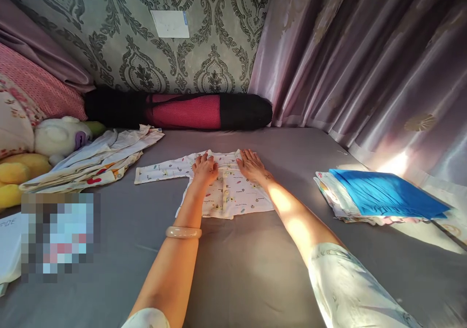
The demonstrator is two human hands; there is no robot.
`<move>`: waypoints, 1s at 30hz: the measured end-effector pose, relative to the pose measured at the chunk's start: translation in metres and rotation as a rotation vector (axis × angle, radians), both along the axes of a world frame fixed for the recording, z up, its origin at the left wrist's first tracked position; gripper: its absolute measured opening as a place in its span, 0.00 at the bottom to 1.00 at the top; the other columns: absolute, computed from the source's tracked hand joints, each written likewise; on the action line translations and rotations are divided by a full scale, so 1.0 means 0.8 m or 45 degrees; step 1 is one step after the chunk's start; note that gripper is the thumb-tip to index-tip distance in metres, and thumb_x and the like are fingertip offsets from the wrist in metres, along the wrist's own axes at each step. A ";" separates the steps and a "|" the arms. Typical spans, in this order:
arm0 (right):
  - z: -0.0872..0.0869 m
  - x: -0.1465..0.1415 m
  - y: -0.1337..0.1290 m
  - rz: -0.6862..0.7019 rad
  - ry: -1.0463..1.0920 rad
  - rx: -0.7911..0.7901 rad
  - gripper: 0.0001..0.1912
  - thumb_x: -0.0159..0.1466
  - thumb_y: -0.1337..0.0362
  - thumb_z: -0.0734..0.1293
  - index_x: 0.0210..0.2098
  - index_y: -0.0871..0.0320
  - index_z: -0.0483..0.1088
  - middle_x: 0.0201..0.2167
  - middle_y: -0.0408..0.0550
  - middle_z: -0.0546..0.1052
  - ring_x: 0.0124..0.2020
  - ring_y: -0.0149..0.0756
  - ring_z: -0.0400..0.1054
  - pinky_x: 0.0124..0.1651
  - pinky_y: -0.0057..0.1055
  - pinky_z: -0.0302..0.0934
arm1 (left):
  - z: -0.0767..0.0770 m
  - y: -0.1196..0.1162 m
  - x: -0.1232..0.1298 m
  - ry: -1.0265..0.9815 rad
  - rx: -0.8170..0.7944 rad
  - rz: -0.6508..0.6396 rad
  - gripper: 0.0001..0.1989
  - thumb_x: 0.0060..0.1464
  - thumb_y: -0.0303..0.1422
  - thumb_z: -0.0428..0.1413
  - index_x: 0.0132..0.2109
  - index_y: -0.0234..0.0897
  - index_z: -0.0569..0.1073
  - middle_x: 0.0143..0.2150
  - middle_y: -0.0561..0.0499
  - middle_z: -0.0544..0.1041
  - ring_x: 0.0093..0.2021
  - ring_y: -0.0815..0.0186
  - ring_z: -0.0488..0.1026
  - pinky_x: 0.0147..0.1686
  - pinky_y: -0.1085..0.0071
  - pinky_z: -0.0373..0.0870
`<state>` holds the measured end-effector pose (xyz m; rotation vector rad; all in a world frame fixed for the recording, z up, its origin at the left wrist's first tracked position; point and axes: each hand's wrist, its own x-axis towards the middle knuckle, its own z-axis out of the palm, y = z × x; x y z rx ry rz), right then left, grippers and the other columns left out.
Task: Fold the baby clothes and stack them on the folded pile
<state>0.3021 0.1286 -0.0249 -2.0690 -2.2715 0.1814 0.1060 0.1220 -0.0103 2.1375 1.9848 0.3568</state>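
Head view, taken as a clock face centred on the small printed shirt: the garment lies spread on the grey sheet, hem toward 6 o'clock, with one sleeve stretched out between 9 and 10. The person's left hand rests on the cloth between 10 and 11, its fingers bent; whether they pinch any fabric cannot be told. The right hand lies flat at 2 o'clock, fingers extended and gripping nothing.

The likeliest trouble is a hidden crease. No sleeve shows spread out toward 3 o'clock; it may be tucked under, laid across or covered by the right hand and forearm, and pressing on it unevenly could set a lump. The bent left fingers might ruck the top edge if they drag, while the flat right palm holds its side down; that mismatch could twist the button front askew. The sheet seems soft enough to wrinkle along with the shirt.

The bangle, at about 7 o'clock, could snag the hem if the wrist slid upward. At 3 o'clock, the folded stack lies near the right forearm; an outward swing of the elbow might shove its blue top piece off square.
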 end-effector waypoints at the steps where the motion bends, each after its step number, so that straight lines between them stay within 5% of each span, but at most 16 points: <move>1: -0.003 0.001 0.001 0.003 0.008 0.002 0.35 0.72 0.53 0.42 0.70 0.68 0.46 0.72 0.57 0.47 0.72 0.45 0.35 0.70 0.42 0.31 | 0.000 0.000 -0.002 -0.003 -0.023 -0.006 0.19 0.62 0.35 0.46 0.57 0.39 0.70 0.69 0.44 0.59 0.67 0.50 0.52 0.59 0.53 0.59; 9: 0.012 0.002 0.004 0.020 0.042 -0.111 0.36 0.71 0.50 0.42 0.71 0.67 0.43 0.72 0.58 0.43 0.72 0.47 0.32 0.70 0.47 0.27 | 0.020 -0.007 -0.017 -0.059 -0.167 -0.054 0.16 0.63 0.32 0.44 0.52 0.40 0.72 0.66 0.44 0.63 0.66 0.50 0.55 0.57 0.56 0.61; 14: 0.029 -0.032 -0.006 0.028 0.161 -0.064 0.34 0.71 0.47 0.40 0.72 0.53 0.43 0.73 0.49 0.37 0.72 0.48 0.27 0.68 0.58 0.26 | 0.031 -0.011 -0.016 -0.090 -0.167 -0.023 0.16 0.62 0.32 0.45 0.53 0.42 0.72 0.63 0.45 0.67 0.66 0.51 0.56 0.57 0.56 0.61; 26: 0.019 -0.057 -0.012 -0.026 0.152 -0.070 0.32 0.71 0.47 0.44 0.70 0.50 0.48 0.73 0.50 0.44 0.72 0.54 0.32 0.66 0.66 0.28 | 0.025 -0.008 -0.018 -0.099 -0.161 -0.003 0.16 0.62 0.32 0.47 0.53 0.41 0.73 0.63 0.46 0.69 0.65 0.53 0.60 0.56 0.60 0.63; 30: 0.021 -0.082 -0.011 0.033 0.136 0.058 0.30 0.72 0.52 0.45 0.70 0.52 0.48 0.73 0.49 0.44 0.72 0.48 0.31 0.68 0.60 0.24 | 0.020 -0.004 -0.023 -0.161 -0.127 0.027 0.19 0.62 0.31 0.47 0.58 0.40 0.70 0.65 0.45 0.67 0.66 0.55 0.59 0.57 0.62 0.61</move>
